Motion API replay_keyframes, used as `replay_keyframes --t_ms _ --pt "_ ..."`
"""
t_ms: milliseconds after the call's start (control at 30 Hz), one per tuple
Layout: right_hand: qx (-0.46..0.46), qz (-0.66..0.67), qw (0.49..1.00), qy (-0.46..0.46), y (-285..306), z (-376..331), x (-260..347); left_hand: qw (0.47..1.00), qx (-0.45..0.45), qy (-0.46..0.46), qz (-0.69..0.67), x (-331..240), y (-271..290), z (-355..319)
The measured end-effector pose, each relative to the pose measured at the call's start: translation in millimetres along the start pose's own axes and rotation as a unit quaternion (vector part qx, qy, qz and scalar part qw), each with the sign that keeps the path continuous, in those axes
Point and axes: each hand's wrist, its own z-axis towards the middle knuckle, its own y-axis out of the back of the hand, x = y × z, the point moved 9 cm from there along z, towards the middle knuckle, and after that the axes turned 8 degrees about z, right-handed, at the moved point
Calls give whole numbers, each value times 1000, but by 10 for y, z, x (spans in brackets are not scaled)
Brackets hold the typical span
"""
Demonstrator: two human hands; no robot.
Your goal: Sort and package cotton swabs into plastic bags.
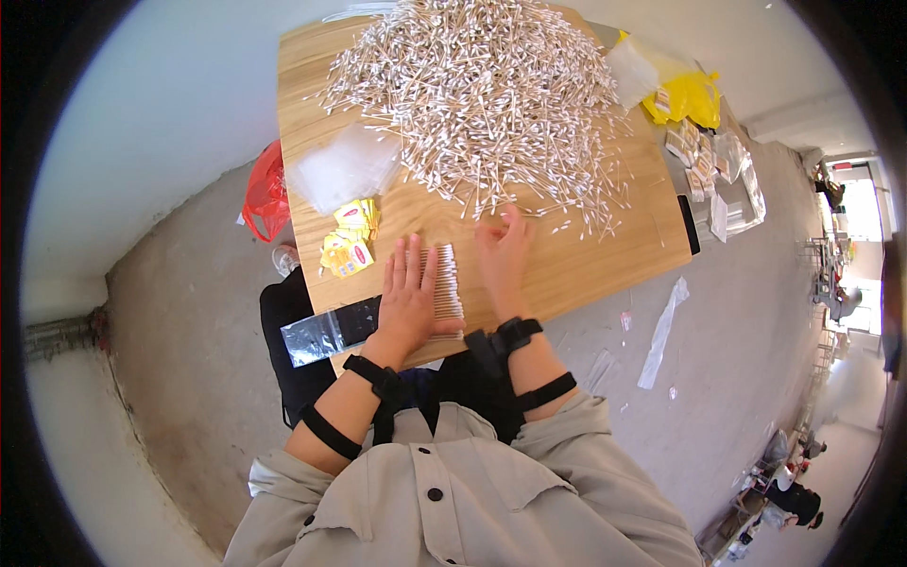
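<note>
A row of cotton swabs (448,288) lies side by side near the table's front edge. My left hand (407,302) rests flat along the left of this row, fingers stretched out and thumb across its near end. To the right, my right hand (504,255) is at the near edge of a large heap of loose cotton swabs (482,104). Its fingers are curled into a pinch, with a swab showing at the fingertips. How many swabs it holds, if more than one, is hidden.
Yellow printed cards (348,248) and clear plastic bags (348,170) lie on the wooden table (605,274), left of the heap. A dark pad with a clear packet (314,338) sits at the front left corner. Boxes and a yellow bag (690,99) stand at the right; a red bag (267,194) hangs left.
</note>
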Motion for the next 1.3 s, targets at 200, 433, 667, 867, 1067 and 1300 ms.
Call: replay_keyframes --t_ms 200,433,667,867,1067,1300 --pt "69 -217 974 18 -251 499 419 1000 -13 -16 -2 -1 20 2" --pt "55 187 972 -134 -551 1240 -18 999 -29 -22 -10 -49 46 -9" --pt "52 415 884 -211 -537 1865 62 1000 -12 -20 -13 -36 44 6" --pt "143 387 902 -127 -514 1822 385 1000 -9 -6 -21 39 34 -26" --pt "-43 -179 976 119 -46 1274 127 1000 -4 -21 -23 -73 75 45" --pt "-26 -284 947 146 -627 775 516 999 -24 -26 -19 -14 40 -18"
